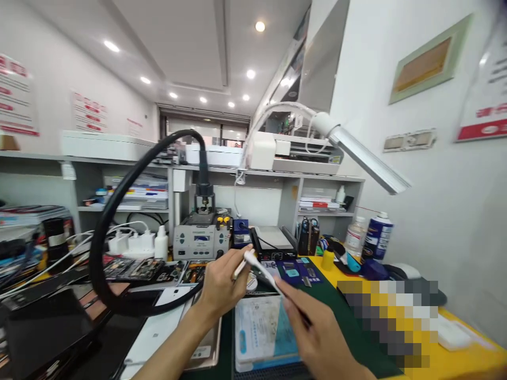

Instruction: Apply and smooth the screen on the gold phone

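My left hand [224, 282] is closed around a thin, pale-edged piece [238, 270], largely covered by the fingers, so its kind is unclear. Coming in from the lower right, my right hand [312, 322] pinches a slender tool with a white, brush-like tip [261, 268]. That tip reaches the left fingers at the piece; whether they touch I cannot tell. Under both hands lies a flat white-and-blue box [257, 332] on the green mat [336, 316].
A black hose [95, 237] loops at the left from the grey hot-air station [202, 240]. White tablets [154, 332] and circuit boards [132, 268] lie left. Across the top arches a white lamp [368, 158]. A spray can [376, 235] stands right on the yellow table [467, 353].
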Tool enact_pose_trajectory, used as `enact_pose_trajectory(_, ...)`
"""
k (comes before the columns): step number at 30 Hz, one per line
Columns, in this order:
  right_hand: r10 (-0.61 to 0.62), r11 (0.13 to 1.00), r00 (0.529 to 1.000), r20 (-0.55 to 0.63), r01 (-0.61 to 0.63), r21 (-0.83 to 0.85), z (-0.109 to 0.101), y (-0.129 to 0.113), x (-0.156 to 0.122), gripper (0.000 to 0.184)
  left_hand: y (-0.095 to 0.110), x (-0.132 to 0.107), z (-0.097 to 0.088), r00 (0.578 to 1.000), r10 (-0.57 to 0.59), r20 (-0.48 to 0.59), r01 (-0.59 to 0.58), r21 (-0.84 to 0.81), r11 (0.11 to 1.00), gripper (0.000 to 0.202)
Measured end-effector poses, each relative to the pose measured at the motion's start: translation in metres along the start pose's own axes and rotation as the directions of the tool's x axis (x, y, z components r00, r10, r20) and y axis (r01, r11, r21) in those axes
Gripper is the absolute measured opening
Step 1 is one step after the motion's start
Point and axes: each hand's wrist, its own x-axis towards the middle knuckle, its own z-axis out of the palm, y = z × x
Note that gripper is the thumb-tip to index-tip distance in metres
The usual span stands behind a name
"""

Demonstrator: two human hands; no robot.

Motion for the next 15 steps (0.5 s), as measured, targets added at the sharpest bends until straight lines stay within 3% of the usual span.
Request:
enact_pose_trajectory(1,0.059,0.998,0.997,-0.042,-0.058,0.026,0.000,0.000,0.000,0.041,0.000,0.000,-0.001,1.000,0.009,0.002,-0.009,-0.002,1.000,0.040)
enact_pose_trajectory(4,-0.128,0.991,0.991,0.029,0.127,0.028,0.000,0.000,0.000,0.046,-0.001,0.000,-0.002,1.000,0.028,-0.008,-0.028,-0.017,0.999,0.040)
enact_pose_trajectory(5,-0.134,0.991,0.989,0.066,0.133,0.021,-0.001,0.000,0.000,0.046,-0.001,0.000,-0.003,1.000,0.027,-0.002,-0.028,-0.018,0.999,0.039)
enact_pose_trajectory(8,0.081,0.989,0.996,0.044,-0.086,0.122,-0.006,-0.006,0.010,0.043,-0.004,0.000,-0.004,1.000,0.009,-0.012,-0.009,-0.004,1.000,0.028)
enact_pose_trajectory(9,0.094,0.980,0.993,0.070,-0.105,0.169,-0.010,-0.009,0.016,0.043,-0.004,0.001,-0.004,1.000,0.001,-0.023,-0.001,0.007,1.000,0.027)
enact_pose_trajectory(12,0.038,0.948,0.958,0.284,-0.125,0.293,-0.027,-0.011,0.044,0.039,-0.004,0.004,-0.008,0.996,-0.081,-0.034,0.081,-0.005,0.997,0.029)
enact_pose_trajectory(14,0.161,0.860,0.886,0.435,-0.342,0.378,-0.041,-0.003,0.068,0.037,-0.001,0.008,-0.012,0.985,-0.171,0.000,0.170,-0.060,0.984,0.027)
enact_pose_trajectory(15,0.168,0.838,0.871,0.462,-0.373,0.399,-0.047,0.004,0.080,0.036,0.002,0.011,-0.013,0.982,-0.187,0.020,0.188,-0.071,0.980,0.026)
